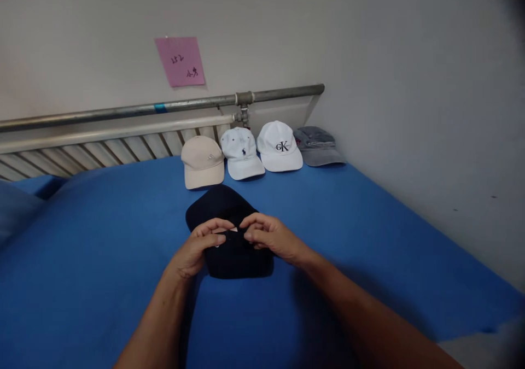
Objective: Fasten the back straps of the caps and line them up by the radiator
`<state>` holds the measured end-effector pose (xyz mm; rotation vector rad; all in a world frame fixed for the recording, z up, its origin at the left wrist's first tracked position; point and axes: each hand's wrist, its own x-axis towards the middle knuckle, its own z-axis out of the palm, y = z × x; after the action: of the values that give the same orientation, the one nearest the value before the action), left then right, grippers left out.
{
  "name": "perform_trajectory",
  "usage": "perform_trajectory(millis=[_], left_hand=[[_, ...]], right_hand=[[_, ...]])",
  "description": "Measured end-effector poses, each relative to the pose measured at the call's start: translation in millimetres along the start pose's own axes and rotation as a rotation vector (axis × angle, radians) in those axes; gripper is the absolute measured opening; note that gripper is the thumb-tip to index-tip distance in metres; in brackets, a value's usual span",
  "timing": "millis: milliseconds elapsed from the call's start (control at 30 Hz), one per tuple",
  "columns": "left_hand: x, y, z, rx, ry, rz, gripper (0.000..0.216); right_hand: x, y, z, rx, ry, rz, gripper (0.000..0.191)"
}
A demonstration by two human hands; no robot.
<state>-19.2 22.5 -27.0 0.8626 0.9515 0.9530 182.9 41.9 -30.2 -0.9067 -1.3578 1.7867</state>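
A black baseball cap (240, 262) lies on the blue sheet in front of me, its brim turned toward the wall. My left hand (203, 243) is closed at the cap's left side, thumb and fingers pinching its dark fabric. From the other side, my right hand (266, 235) pinches the cap with thumb and curled fingers. A small pale spot shows between the fingertips of both hands; what it is I cannot make out. The dark cloth hides the exact part of the cap that each hand grips.
Along the wall stand a beige cap (202, 161), a pale cap with a small dark emblem (241, 153), a white cap with black letters (279, 145) and a grey cap (320, 146). Behind them run a radiator (123, 149) and metal pipe (197, 104). A pink note (180, 63) hangs above.
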Motion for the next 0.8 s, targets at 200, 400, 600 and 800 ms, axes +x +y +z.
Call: perform_trajectory(millis=[200, 400, 600, 800], left_hand=[[0.6, 2.9, -2.7, 0.134, -0.019, -0.040, 0.025], [0.2, 2.5, -1.8, 0.113, 0.034, -0.083, 0.018], [0.7, 2.3, -2.8, 0.069, 0.021, -0.110, 0.020], [2.1, 1.2, -3.3, 0.096, 0.072, -0.101, 0.020]], right_hand=[[0.1, 2.2, -3.2, -0.119, -0.025, 0.035, 0.010], [3.7, 4.5, -7.5, 0.193, -0.036, -0.004, 0.004], [5.6, 6.4, -9.3, 0.202, 0.004, 0.030, 0.018], [2.1, 2.6, -5.7, 0.151, -0.033, 0.072, 0.012]])
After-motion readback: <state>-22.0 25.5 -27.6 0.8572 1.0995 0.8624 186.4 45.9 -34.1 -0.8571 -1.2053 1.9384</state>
